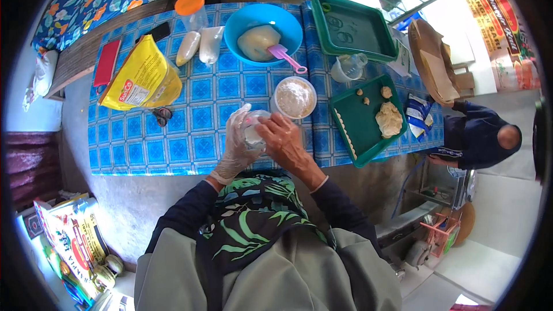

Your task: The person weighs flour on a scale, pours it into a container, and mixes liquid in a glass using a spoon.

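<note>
My left hand [235, 145], in a thin clear glove, is wrapped round a small clear plastic container [252, 133] at the table's near edge. Something whitish shows inside it. My bare right hand [288, 143] has its fingers bunched together at the container's right rim; what they pinch is hidden. Just beyond my right hand stands a white tub [294, 98] heaped with white powder. Farther off, a blue bowl [232, 30] holds a pale mass of dough [257, 42] and a pink spatula [283, 56] leaning on its rim.
Left on the table are a yellow pouch [148, 78], scissors [163, 116], filled plastic bags [211, 45] and an orange-lidded jar [190, 8]. Rightward are a green tray [358, 138] with dough pieces, another green tray [354, 26] and a clear cup [349, 67]. Another person [484, 136] stands at the right.
</note>
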Available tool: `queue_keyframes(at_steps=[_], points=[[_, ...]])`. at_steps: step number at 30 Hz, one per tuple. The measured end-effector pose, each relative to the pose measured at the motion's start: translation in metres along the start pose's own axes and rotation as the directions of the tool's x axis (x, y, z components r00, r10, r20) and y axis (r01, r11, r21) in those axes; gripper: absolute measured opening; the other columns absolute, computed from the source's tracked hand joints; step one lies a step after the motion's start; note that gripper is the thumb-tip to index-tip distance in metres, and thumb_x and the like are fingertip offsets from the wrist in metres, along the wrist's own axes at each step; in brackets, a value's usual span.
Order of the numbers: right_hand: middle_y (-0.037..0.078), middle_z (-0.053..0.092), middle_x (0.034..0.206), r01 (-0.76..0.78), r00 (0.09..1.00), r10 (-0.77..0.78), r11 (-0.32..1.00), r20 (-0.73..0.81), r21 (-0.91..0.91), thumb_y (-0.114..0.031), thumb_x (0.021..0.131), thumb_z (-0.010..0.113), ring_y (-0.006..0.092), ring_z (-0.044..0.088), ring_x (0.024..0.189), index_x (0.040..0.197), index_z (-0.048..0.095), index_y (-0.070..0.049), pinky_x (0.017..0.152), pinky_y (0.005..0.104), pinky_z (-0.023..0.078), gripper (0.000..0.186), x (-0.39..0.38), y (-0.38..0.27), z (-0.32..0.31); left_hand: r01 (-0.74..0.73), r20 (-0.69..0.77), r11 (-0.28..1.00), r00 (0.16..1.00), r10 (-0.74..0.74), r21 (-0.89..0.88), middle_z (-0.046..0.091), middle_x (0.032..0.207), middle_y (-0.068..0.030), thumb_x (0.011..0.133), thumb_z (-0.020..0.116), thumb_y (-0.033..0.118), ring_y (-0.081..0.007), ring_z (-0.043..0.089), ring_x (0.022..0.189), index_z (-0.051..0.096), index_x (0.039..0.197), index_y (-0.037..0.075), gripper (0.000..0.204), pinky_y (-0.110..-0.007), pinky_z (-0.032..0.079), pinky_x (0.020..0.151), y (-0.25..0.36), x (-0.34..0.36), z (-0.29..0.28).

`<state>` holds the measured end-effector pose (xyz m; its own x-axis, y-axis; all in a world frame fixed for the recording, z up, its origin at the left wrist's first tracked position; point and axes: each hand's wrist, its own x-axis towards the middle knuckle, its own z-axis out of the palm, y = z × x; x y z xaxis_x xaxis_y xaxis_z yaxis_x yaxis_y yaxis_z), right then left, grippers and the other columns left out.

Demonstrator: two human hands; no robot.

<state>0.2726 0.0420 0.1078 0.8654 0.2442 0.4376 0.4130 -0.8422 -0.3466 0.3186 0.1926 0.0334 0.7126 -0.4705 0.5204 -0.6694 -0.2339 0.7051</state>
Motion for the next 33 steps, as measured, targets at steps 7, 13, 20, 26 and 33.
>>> queue_keyframes(at_steps=[7,13,20,26,33], points=[[0.014,0.066,0.095,-0.652,0.587,0.725,0.687,-0.36,0.32,0.005,0.078,0.063,0.0288,0.061,0.082,0.094,0.066,-0.002,0.072,0.0372,0.05,0.017,-0.058,0.017,-0.017,0.137,-0.034,0.99,0.99,-0.137,-0.012,0.045,0.136,-0.0193,0.065,0.085,0.019,-0.0342,0.048,0.123,0.032,0.142,0.003,0.094,-0.041,0.041,0.103,-0.013,-0.021,-0.026],[0.011,0.067,0.088,-0.611,0.722,0.675,0.726,-0.155,0.316,0.005,0.078,0.066,0.0264,0.064,0.084,0.091,0.067,-0.003,0.071,0.0346,0.05,0.015,-0.068,-0.016,-0.007,0.035,-0.008,0.996,0.999,-0.036,-0.086,0.045,0.137,-0.0207,0.063,0.087,0.02,-0.0359,0.048,0.125,0.033,0.14,0.004,0.095,-0.043,0.041,0.104,-0.009,-0.021,-0.028],[0.014,0.066,0.097,-0.472,0.815,0.563,0.783,-0.138,0.406,0.001,0.076,0.071,0.0325,0.062,0.09,0.091,0.066,-0.003,0.076,0.0405,0.05,0.016,-0.034,-0.028,0.023,-0.076,0.029,0.997,0.997,0.076,-0.003,0.042,0.139,-0.0223,0.064,0.087,0.026,-0.0417,0.044,0.125,0.027,0.142,0.004,0.101,-0.049,0.035,0.106,-0.019,-0.027,-0.017],[0.015,0.066,0.106,-0.448,0.842,0.522,0.816,-0.134,0.365,0.0,0.078,0.071,0.0325,0.063,0.096,0.096,0.067,-0.003,0.076,0.0384,0.052,0.019,-0.037,-0.027,0.079,0.137,0.029,0.99,0.99,-0.137,-0.008,0.04,0.141,-0.0232,0.065,0.086,0.032,-0.0419,0.042,0.128,0.029,0.142,0.003,0.1,-0.048,0.034,0.108,-0.043,-0.05,-0.019],[0.018,0.062,0.109,-0.61,0.768,0.611,0.789,-0.192,0.072,-0.005,0.074,0.073,0.0377,0.057,0.098,0.104,0.063,-0.005,0.083,0.0449,0.047,0.032,-0.118,0.016,0.069,0.367,0.074,0.926,0.93,-0.361,-0.091,0.033,0.146,-0.0243,0.063,0.087,0.045,-0.0383,0.036,0.134,0.027,0.144,0.0,0.11,-0.047,0.031,0.11,-0.047,-0.057,-0.036]])
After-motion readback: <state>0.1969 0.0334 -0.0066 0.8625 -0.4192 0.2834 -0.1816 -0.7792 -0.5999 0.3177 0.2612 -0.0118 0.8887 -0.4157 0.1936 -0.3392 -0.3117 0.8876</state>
